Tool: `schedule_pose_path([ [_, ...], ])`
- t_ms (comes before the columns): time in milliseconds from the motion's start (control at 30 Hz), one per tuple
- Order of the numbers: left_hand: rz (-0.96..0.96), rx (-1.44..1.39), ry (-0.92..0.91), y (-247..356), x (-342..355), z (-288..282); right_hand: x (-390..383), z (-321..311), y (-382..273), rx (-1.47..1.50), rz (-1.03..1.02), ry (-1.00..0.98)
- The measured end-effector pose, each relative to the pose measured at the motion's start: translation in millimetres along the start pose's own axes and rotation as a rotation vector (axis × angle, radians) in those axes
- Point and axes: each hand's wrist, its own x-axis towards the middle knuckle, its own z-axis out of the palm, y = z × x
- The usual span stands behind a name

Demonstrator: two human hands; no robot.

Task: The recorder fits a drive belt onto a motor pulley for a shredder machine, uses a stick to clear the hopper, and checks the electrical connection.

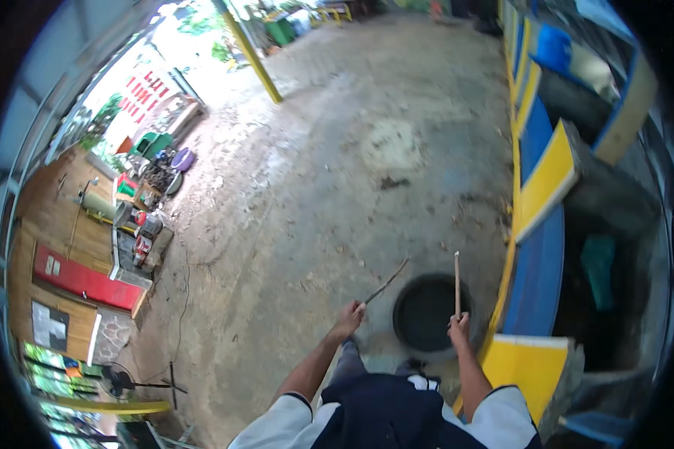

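Note:
My left hand (349,319) is closed round one end of a thin dark stick (387,281), which points forward and to the right, toward the left side of a tub. In my right hand (459,328) is a straighter, pale wooden stick (457,280). It points away from me, crossing the right part of the tub from above; whether it touches the rim I cannot tell. The round black tub (419,318) sits on the floor in front of my feet, its inside dark. Both arms reach forward, with the hands apart.
A low blue and yellow wall (535,254) runs along my right, with dark bays behind it. Ahead is worn concrete floor (292,194) with scattered debris and a yellow post (251,56). Buckets, a purple basin (182,159) and a standing fan (117,380) are at the left.

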Motion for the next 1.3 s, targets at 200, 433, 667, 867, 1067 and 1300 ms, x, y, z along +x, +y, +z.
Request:
schedule_pose_path([
  [200, -0.082, -0.794, 0.074, -25, -20, -121, -26, 143, -170, 0.061, -0.149, -0.246],
  [433, -0.105, -0.754, 0.278, -145, -5, -296, -47, 357, -189, 0.123, -0.024, -0.426],
  [667, -0.120, -0.823, 0.448, -112, -23, -423, -92, 534, -294, -0.128, -0.189, -0.665],
  [867, -0.003, -0.687, 0.537, -169, 79, -481, -44, 678, -347, -0.167, -0.416, -0.755],
  [1067, 0.012, -0.843, 0.340, -74, 183, -593, -13, 782, -442, -0.180, -0.301, -0.816],
  [1300, 0.030, -0.725, 0.387, -16, 304, -770, 67, 933, -562, -0.115, -0.168, -0.867],
])
